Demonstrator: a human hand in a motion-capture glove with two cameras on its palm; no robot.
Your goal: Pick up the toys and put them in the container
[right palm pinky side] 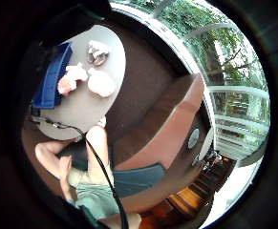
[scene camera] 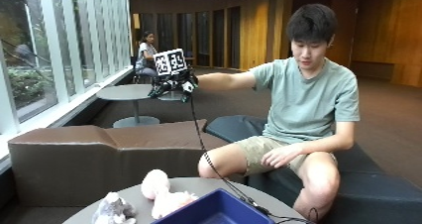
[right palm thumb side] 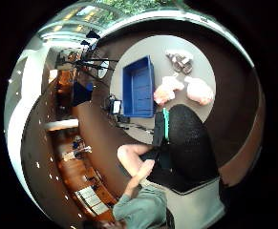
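Toys: three on the worktop, none in the blue container.
Fingers: my right hand raised well above; grip can't be told.
Left: everything.

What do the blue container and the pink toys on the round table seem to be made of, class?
Blue container: probably hard plastic, judging by its even colour, smooth walls and ribbed floor. Pink toys: likely soft plush fabric, given their rounded, lumpy shapes and matte, fuzzy outlines. Round table: smooth, matte grey top; material unclear.
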